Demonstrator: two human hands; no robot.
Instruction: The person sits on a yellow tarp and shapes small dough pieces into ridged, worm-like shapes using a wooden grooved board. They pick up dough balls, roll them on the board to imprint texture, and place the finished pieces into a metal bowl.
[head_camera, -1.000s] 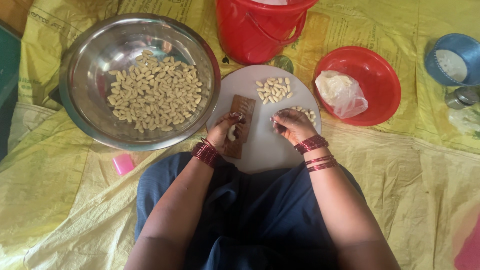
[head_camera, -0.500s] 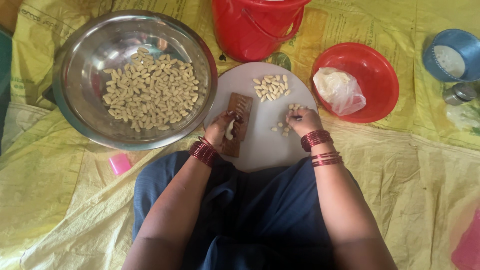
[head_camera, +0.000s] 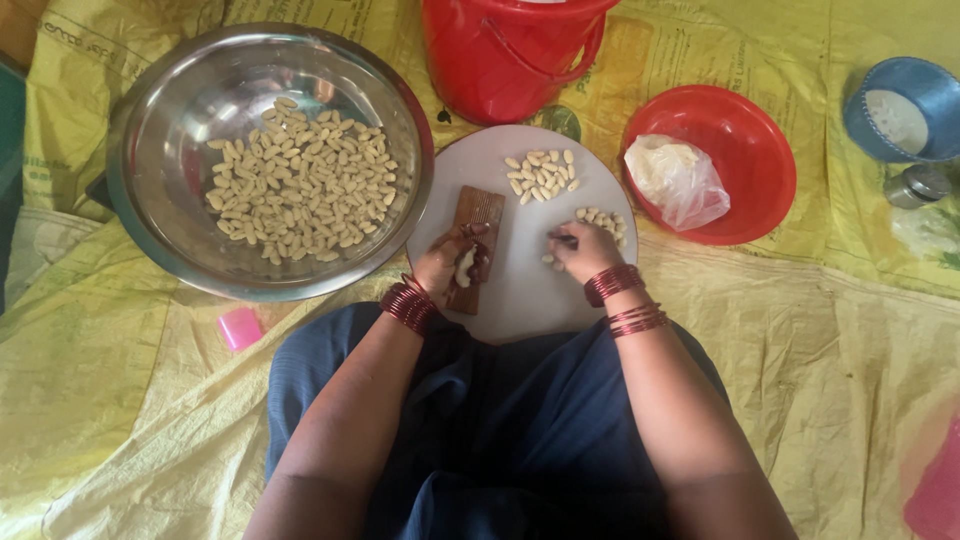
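Pinching a small, brittle cashew kernel (head_camera: 465, 266) at its ends, the left hand (head_camera: 448, 264) steadies it at nine o'clock from the right hand (head_camera: 583, 250), whose fingertips close on a thin tool.

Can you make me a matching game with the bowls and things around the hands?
Things:
1. steel bowl
2. red bowl
3. wooden block
4. red bucket

Where or what:
A. under the left hand, on the white round board
B. holds a clear bag of white dough
C. stands above the board, at the top edge
D. full of pale little shaped pieces

Pairs: 1-D, 2-B, 3-A, 4-C
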